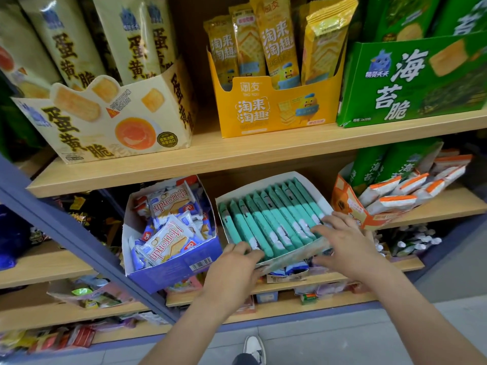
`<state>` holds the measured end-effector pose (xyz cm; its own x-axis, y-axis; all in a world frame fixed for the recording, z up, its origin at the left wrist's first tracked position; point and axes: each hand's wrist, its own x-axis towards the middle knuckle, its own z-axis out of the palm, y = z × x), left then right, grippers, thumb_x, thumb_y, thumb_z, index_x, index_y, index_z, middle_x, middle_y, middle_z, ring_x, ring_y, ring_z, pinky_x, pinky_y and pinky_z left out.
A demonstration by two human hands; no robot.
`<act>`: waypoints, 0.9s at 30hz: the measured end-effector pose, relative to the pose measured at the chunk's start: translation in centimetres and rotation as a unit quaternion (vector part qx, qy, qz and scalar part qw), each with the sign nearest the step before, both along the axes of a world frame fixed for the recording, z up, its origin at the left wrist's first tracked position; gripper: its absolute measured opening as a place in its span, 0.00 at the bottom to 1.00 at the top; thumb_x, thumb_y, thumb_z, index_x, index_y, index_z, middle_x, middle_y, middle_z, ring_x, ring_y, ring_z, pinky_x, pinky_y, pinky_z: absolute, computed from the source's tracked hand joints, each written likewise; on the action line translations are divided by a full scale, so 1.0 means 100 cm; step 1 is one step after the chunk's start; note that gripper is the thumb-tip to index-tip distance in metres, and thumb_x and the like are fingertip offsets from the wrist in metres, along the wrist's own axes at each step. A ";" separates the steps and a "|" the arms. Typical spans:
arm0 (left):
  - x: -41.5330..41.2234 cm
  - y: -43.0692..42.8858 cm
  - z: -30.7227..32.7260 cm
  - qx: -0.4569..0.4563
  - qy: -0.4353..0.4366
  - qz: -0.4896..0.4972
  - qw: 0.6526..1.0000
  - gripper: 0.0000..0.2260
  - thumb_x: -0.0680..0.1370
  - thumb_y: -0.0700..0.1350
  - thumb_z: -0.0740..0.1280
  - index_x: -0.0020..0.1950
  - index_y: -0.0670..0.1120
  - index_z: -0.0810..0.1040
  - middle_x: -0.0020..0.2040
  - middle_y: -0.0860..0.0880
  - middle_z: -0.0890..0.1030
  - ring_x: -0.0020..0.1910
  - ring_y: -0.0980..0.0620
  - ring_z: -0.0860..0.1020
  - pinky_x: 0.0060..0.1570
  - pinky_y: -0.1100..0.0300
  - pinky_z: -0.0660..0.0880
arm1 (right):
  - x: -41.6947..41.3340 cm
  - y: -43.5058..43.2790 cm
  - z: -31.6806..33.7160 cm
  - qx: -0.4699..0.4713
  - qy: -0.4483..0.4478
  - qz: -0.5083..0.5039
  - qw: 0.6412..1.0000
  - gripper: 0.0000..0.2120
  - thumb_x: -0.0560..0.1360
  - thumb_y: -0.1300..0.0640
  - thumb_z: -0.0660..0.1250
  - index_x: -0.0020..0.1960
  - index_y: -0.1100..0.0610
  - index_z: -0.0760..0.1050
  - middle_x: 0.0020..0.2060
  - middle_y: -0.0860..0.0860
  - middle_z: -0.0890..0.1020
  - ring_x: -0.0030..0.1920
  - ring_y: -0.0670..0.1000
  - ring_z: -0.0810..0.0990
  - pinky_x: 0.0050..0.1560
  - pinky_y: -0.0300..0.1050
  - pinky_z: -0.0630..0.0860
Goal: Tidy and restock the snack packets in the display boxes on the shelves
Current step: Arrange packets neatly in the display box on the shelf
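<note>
yellow box point(276, 111) reads "tao you"

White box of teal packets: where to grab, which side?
Grip the low front wall at both corners, coming from the aisle side. The white box is open-topped and tilted forward, and the teal packets stand loose, so top grabs may spill them. The left hand grips its left corner.

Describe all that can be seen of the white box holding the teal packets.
The white display box is an open-topped cardboard tray with a pale printed front wall. It sits tipped, its opening toward the camera, between the blue wafer box and the orange box. A tight row of teal packets stands on edge inside. The left hand grips its front left corner; the right hand presses flat fingers on the right-hand packets.
</note>
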<state>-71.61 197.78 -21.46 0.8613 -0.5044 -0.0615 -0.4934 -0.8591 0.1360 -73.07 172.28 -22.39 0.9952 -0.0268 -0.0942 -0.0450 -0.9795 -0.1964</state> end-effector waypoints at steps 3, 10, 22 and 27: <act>0.011 -0.007 -0.001 0.039 -0.023 0.011 0.999 0.19 0.74 0.34 0.64 0.62 0.51 0.74 0.56 0.49 0.75 0.58 0.46 0.72 0.49 0.51 0.78 | -0.003 -0.009 -0.018 0.015 -0.143 -0.001 0.990 0.14 0.69 0.56 0.77 0.54 0.53 0.82 0.55 0.52 0.82 0.68 0.55 0.71 0.60 0.58 0.76; 0.067 -0.028 0.008 0.145 -0.085 0.041 0.985 0.17 0.75 0.32 0.61 0.62 0.44 0.74 0.56 0.43 0.79 0.58 0.40 0.77 0.52 0.49 0.75 | 0.008 0.010 -0.024 0.069 -0.245 0.006 0.967 0.08 0.68 0.68 0.76 0.42 0.58 0.82 0.39 0.54 0.83 0.48 0.59 0.80 0.45 0.50 0.78; 0.034 -0.060 -0.007 -0.131 -0.066 -0.026 0.989 0.13 0.75 0.47 0.62 0.60 0.54 0.75 0.56 0.54 0.79 0.59 0.52 0.71 0.60 0.56 0.69 | 0.011 0.066 -0.017 0.349 -0.200 -0.057 0.914 0.14 0.68 0.73 0.62 0.43 0.57 0.79 0.40 0.49 0.81 0.42 0.48 0.77 0.44 0.42 0.72; 0.041 -0.056 -0.012 -0.086 -0.075 0.025 0.993 0.13 0.78 0.59 0.62 0.58 0.57 0.78 0.52 0.55 0.82 0.56 0.52 0.75 0.65 0.54 0.63 | 0.002 0.072 -0.013 0.427 -0.195 -0.071 0.880 0.21 0.71 0.73 0.62 0.54 0.52 0.79 0.53 0.41 0.75 0.49 0.41 0.76 0.47 0.35 0.72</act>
<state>-67.55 192.16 -22.71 0.8782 -0.4529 0.1534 -0.4769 -0.8533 0.2110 -72.92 179.50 -23.72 0.9486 -0.2393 0.2072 0.0785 -0.4563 -0.8864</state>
